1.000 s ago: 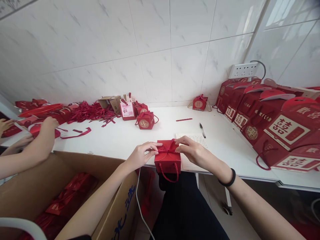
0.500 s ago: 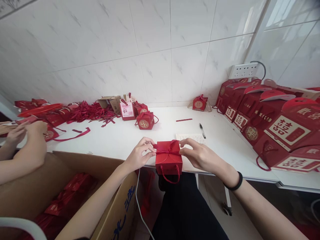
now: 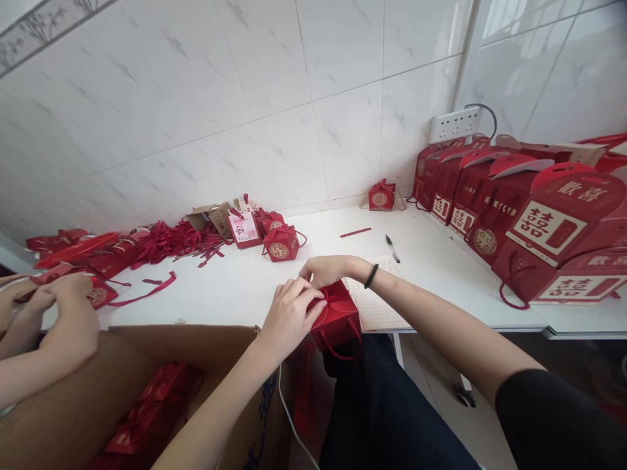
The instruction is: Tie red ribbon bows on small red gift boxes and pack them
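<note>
A small red gift box (image 3: 340, 321) with twisted cord handles sits at the table's front edge, above my lap. Across its lid runs a red ribbon (image 3: 336, 297), knotted near the middle. My left hand (image 3: 292, 314) is closed at the box's left side, thumb and forefinger pinching the ribbon there. Over the back of the lid reaches my right hand (image 3: 327, 269), fingers curled down at the same left end. Its fingertips are partly hidden behind my left hand, so what they grip does not show. Under the box's right side lies a lined sheet with handwriting (image 3: 377, 305).
An open carton (image 3: 186, 333) holding red boxes stands at left. Another person's hands (image 3: 68, 300) work beyond it. Further back are a ribbon pile (image 3: 171, 245) and small finished boxes (image 3: 281, 245). A pen (image 3: 392, 249) lies right of centre; large red boxes (image 3: 529, 222) line the right.
My right hand has moved left across the lid, from the box's right side to beside my left hand. The box has turned slightly, and the view has shifted.
</note>
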`<state>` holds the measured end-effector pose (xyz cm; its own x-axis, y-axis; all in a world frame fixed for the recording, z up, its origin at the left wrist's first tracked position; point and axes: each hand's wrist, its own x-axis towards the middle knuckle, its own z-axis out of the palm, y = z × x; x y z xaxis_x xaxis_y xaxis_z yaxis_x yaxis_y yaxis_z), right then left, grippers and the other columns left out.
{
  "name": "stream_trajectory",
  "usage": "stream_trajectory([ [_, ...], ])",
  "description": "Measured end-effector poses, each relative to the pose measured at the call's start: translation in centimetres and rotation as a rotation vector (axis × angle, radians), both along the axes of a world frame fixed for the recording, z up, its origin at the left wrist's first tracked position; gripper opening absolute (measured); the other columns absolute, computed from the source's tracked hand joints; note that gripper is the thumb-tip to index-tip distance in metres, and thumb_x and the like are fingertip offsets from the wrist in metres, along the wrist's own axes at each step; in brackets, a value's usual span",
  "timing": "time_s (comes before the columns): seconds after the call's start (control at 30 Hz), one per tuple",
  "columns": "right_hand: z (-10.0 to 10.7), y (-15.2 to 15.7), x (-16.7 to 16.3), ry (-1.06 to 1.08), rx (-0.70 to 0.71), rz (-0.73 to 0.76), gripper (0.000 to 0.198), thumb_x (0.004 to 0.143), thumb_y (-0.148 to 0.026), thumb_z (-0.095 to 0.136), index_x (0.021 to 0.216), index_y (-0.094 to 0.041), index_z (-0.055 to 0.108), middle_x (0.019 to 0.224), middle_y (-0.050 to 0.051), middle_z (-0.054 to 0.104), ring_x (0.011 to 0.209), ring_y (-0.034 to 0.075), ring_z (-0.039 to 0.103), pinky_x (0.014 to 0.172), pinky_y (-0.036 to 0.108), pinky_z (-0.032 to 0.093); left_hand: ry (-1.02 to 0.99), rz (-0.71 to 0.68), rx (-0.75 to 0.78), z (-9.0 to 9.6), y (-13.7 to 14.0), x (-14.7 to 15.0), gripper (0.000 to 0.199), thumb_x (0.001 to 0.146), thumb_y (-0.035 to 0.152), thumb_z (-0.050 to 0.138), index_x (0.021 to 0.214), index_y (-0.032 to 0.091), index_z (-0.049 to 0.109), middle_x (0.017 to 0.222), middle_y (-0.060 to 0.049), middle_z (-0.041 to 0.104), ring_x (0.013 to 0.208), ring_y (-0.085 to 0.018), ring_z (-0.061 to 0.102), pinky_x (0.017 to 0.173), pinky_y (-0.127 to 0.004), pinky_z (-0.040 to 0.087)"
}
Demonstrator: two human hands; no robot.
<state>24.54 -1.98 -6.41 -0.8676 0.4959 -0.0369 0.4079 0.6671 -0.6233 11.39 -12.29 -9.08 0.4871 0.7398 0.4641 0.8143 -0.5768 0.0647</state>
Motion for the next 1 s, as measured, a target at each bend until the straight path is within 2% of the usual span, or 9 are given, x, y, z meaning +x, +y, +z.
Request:
stream_trajectory([
  [0.27, -1.3, 0.1, 0.1, 0.158, -0.138, 0.016, 0.023, 0.065, 0.005, 0.046, 0.073, -0.008, 0.064, 0.062, -0.004, 0.058, 0.058, 0.007, 0.048, 0.055, 0.015, 0.036, -0.072, -0.013, -0.051, 0.0, 0.3, 0.1, 0.008, 0.084, 0.022, 0.054, 0.085, 0.019, 0.062, 0.085, -0.002, 0.056, 0.081, -0.016, 0.054, 0.077, -0.034, 0.045],
  [0.37, -1.0, 0.0, 0.0, 0.144, -0.184, 0.048, 0.026, 0.069, 0.004, 0.043, 0.077, -0.008, 0.064, 0.062, -0.003, 0.058, 0.058, 0.007, 0.049, 0.055, 0.016, 0.037, -0.072, -0.004, -0.054, -0.2, 0.3, 0.3, 0.008, 0.083, 0.021, 0.055, 0.084, 0.019, 0.063, 0.081, -0.002, 0.058, 0.081, -0.017, 0.055, 0.076, -0.033, 0.047],
  [0.57, -0.7, 0.1, -0.4, 0.062, -0.283, 0.129, 0.025, 0.061, 0.008, 0.047, 0.069, -0.007, 0.065, 0.054, -0.004, 0.056, 0.054, 0.008, 0.049, 0.053, 0.016, 0.037, -0.071, 0.031, -0.080, -0.3, 0.1, 0.4, 0.007, 0.083, 0.020, 0.056, 0.083, 0.019, 0.062, 0.079, -0.001, 0.058, 0.074, -0.015, 0.056, 0.069, -0.029, 0.048],
  [0.7, -1.2, 0.1, -0.3, 0.113, -0.264, 0.062, 0.021, 0.067, 0.006, 0.046, 0.069, -0.007, 0.062, 0.053, -0.005, 0.053, 0.051, 0.007, 0.046, 0.051, 0.017, 0.037, -0.075, 0.023, -0.062, -0.4, 0.2, 0.2, 0.007, 0.083, 0.022, 0.055, 0.083, 0.020, 0.062, 0.082, -0.001, 0.059, 0.079, -0.016, 0.056, 0.074, -0.032, 0.048],
  [0.9, -1.9, 0.2, -0.2, 0.248, -0.174, -0.097, 0.016, 0.084, -0.007, 0.043, 0.082, -0.009, 0.059, 0.074, 0.001, 0.060, 0.066, 0.009, 0.051, 0.060, 0.018, 0.040, -0.144, -0.022, -0.136, 0.0, 0.4, 0.3, 0.008, 0.084, 0.020, 0.053, 0.081, 0.020, 0.060, 0.087, -0.001, 0.061, 0.084, -0.016, 0.056, 0.077, -0.031, 0.047],
  [1.0, -2.1, 0.2, -0.3, 0.280, -0.138, -0.153, 0.013, 0.087, -0.012, 0.045, 0.085, -0.009, 0.057, 0.077, 0.002, 0.060, 0.067, 0.010, 0.052, 0.062, 0.019, 0.040, -0.168, -0.003, -0.174, 0.1, 0.4, 0.4, 0.007, 0.083, 0.020, 0.054, 0.080, 0.020, 0.060, 0.083, 0.000, 0.062, 0.084, -0.017, 0.056, 0.077, -0.032, 0.048],
])
